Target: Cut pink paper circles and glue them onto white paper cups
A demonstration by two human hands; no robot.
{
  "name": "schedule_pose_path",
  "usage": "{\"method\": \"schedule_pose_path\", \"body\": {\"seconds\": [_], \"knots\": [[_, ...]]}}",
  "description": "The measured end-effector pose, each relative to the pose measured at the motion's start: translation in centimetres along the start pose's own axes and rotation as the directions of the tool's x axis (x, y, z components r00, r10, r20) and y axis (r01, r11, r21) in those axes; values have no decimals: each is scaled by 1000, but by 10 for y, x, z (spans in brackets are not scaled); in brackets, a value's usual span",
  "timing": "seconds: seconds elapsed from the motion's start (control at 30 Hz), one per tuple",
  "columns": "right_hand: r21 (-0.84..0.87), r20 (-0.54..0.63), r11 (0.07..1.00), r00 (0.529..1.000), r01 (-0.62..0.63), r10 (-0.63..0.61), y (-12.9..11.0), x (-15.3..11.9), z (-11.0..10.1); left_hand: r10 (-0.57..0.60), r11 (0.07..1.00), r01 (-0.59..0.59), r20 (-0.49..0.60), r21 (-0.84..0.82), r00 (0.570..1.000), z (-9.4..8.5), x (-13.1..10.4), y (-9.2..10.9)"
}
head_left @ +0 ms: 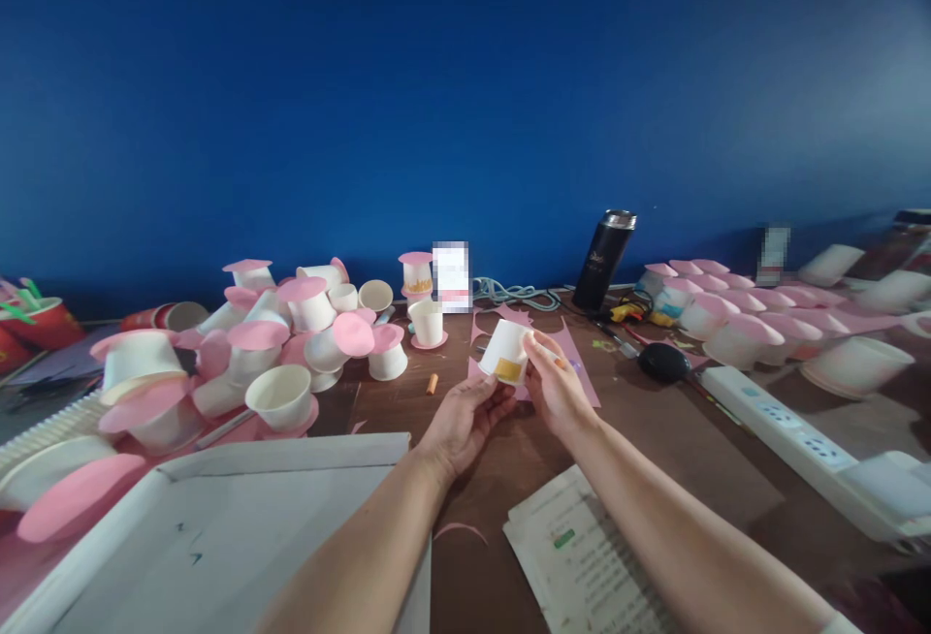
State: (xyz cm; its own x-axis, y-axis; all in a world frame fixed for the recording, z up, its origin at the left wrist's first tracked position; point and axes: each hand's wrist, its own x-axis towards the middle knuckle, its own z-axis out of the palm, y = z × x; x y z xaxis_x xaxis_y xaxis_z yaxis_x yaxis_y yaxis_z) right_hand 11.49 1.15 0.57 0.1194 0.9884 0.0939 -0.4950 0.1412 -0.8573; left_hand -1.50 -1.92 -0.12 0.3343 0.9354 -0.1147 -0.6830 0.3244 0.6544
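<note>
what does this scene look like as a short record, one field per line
held item: white paper cup, tilted, with a yellow patch low on its side
left grip: at the cup's lower end
right grip: against the cup's side; a small orange item at the fingers is too unclear to name
behind cup: cut pink paper on the brown table
left side: jumbled white cups, many with pink discs
right side: black bottle, pink-topped cups, white power strip
nearest: printed sheets
backdrop: blue wall
</note>
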Motion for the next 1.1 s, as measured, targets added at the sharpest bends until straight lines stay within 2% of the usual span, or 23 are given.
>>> {"method": "schedule_pose_path", "body": {"seconds": [0.13, 0.27, 0.4, 0.57, 0.7, 0.9, 1.1], "knots": [[-8, -52, 1000, 999, 5, -5, 2, 0, -2, -25, 999, 26, -18, 22, 1000, 0, 0, -2], [-20, -79, 1000, 997, 12, -13, 5, 2, -3, -40, 999, 37, -89, -36, 995, 1, -1, -2], [-22, -60, 999, 998, 28, -29, 9, 3, -4, -57, 990, 39, -129, -134, 990, 1, 1, 0], [-40, -31, 999, 1000, -4, 2, 10, 1, -2, -64, 979, 53, -51, -198, 997, 4, 3, 2], [-54, -10, 998, 1000, -16, 16, 13, -1, -1, -58, 969, 48, -34, -241, 998, 5, 3, 3], [-83, 5, 996, 1000, -26, 27, 19, -2, -2, -28, 961, 2, -88, -277, 996, -1, 9, 1], [-130, 27, 990, 998, -44, 48, 20, -3, -4, -63, 936, -3, -175, -353, 982, -5, 17, -2]]}}
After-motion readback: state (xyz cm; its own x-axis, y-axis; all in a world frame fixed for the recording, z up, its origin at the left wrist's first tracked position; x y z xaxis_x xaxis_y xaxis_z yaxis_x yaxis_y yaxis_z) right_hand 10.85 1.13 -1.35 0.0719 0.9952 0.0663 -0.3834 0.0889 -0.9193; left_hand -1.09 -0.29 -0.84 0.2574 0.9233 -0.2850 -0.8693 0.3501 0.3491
